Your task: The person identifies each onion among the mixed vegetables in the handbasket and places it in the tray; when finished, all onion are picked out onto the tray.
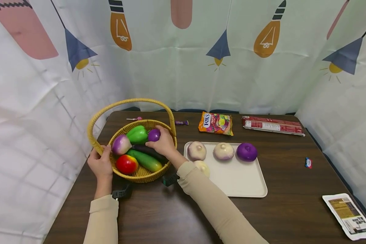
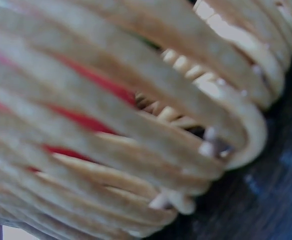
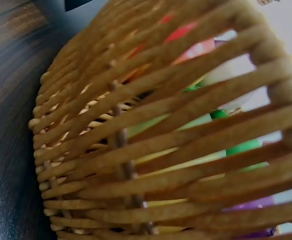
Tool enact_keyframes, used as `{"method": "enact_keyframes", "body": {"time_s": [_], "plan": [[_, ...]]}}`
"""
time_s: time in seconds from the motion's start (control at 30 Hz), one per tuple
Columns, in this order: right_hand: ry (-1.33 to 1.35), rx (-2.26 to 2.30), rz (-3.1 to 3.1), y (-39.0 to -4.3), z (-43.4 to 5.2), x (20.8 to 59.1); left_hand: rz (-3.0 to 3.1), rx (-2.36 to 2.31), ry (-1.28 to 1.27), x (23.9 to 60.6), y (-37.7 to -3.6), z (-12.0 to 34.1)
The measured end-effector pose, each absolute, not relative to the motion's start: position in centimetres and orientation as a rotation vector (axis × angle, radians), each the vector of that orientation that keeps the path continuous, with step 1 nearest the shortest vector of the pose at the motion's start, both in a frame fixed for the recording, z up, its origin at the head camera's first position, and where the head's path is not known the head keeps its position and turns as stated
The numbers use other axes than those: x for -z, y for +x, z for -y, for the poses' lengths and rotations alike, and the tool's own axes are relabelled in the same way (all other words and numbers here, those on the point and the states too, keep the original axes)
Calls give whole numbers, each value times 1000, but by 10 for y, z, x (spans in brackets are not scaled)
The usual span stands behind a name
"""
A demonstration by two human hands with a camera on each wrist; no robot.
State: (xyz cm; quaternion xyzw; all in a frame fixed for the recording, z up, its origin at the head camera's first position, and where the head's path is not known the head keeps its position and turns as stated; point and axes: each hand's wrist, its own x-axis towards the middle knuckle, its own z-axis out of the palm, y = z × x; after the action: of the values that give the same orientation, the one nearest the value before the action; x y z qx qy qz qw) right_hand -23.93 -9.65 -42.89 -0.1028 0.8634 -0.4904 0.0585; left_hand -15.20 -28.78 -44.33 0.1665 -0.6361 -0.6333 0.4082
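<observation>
The right hand [image 1: 164, 142] curls round a purple onion [image 1: 154, 135] inside the basket [image 1: 140, 174], beside the green pepper [image 1: 137, 134]. The left hand [image 1: 101, 164] grips the basket's rim, probably steadying it; wrist views show only blurred weave.

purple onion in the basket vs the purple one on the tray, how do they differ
The purple onion in the basket looks smaller than the purple onion on the tray. The right hand grips the basket one; the tray one lies untouched. The first sits among other vegetables in the wicker basket, the second at the end of a row on the flat tray. Both are solid purple and round.
</observation>
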Motion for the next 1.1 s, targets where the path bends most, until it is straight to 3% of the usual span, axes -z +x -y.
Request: {"method": "enact_keyframes", "body": {"time_s": [0.43, 0.7, 1.1], "plan": [[-244, 1436, -2551, -244, 99, 437, 1622, 1627, 434, 446, -152, 285], [-502, 1528, -2605, -228, 91, 434, 1649, 1558, 488, 449, -151, 286], [-710, 1897, -2210, -180, 18, 415, 1620, 1591, 487, 464, -163, 300]]}}
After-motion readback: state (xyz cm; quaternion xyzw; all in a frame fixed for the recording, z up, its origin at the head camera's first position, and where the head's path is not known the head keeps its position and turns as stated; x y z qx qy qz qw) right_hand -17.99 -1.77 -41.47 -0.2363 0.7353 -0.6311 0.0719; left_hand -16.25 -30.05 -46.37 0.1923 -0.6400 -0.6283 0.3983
